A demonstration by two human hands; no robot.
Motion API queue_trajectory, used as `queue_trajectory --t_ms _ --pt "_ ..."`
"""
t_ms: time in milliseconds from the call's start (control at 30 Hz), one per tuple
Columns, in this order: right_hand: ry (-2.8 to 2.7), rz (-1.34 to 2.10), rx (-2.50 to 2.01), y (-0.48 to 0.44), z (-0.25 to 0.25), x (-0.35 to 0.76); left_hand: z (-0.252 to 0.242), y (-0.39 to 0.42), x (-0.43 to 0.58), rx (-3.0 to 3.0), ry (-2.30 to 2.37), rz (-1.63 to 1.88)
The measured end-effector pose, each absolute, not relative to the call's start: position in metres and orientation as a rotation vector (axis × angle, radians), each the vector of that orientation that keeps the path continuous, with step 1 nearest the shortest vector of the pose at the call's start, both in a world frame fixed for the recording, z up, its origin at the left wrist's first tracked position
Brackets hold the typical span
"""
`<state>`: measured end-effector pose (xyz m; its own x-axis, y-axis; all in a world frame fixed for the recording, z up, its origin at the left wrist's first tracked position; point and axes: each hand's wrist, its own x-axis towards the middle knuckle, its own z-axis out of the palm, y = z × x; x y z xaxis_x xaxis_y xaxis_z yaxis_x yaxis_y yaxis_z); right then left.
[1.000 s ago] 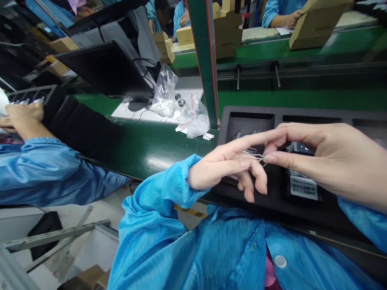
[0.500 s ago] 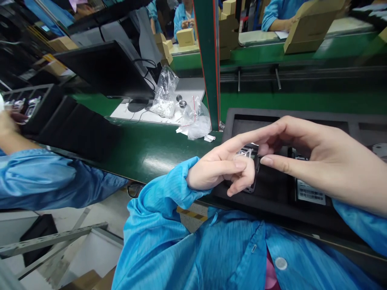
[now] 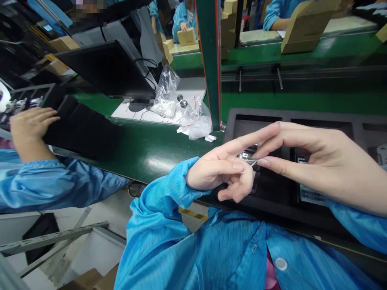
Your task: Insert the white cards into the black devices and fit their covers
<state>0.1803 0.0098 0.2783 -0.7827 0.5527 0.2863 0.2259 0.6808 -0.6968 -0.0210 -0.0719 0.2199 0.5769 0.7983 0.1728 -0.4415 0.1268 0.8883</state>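
Between the fingertips of my right hand (image 3: 314,157) is the end of a thin white strip (image 3: 254,163). My left hand (image 3: 225,171) is closed, its thumb pressed over curled fingers and its index finger stretched toward my right fingertips. The strip's other end runs into my left hand, where the fingers hide it. Below both hands lies a black foam tray (image 3: 276,185) with cut-out compartments. A small metallic device (image 3: 248,154) shows partly behind my left fingers. Another device with a white printed label (image 3: 311,195) sits in a compartment under my right hand.
A co-worker's hand (image 3: 33,125) rests at a black foam tray (image 3: 51,96) on the left. A monitor (image 3: 102,70), clear plastic bags (image 3: 196,121) and small round metal parts (image 3: 183,103) stand on the green bench (image 3: 151,149). A green post (image 3: 210,60) rises ahead.
My right fingertips have closed together on the white strip, which stuck up from my left hand before. The co-worker's hand at left has come up over the foam tray's edge.
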Motion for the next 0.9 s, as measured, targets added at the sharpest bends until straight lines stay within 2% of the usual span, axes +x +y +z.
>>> queue_trajectory --t_ms 267,367,500,733,900 --pt "-2.561 0.355 -0.567 0.008 0.27 0.194 0.218 -0.08 -0.027 1.108 0.699 1.149" --pt "-2.57 0.249 -0.564 0.008 0.267 0.196 0.215 -0.079 -0.031 1.14 0.871 1.223" --pt "-2.582 0.268 -0.609 0.006 0.261 0.196 0.207 -0.076 -0.037 1.165 1.021 1.337" --pt "-2.613 0.345 -0.675 0.001 0.265 0.192 0.193 -0.069 -0.045 1.14 1.02 1.569" --pt "-2.61 0.51 -0.851 0.011 0.252 0.186 0.183 -0.068 -0.051 1.588 1.34 1.649"
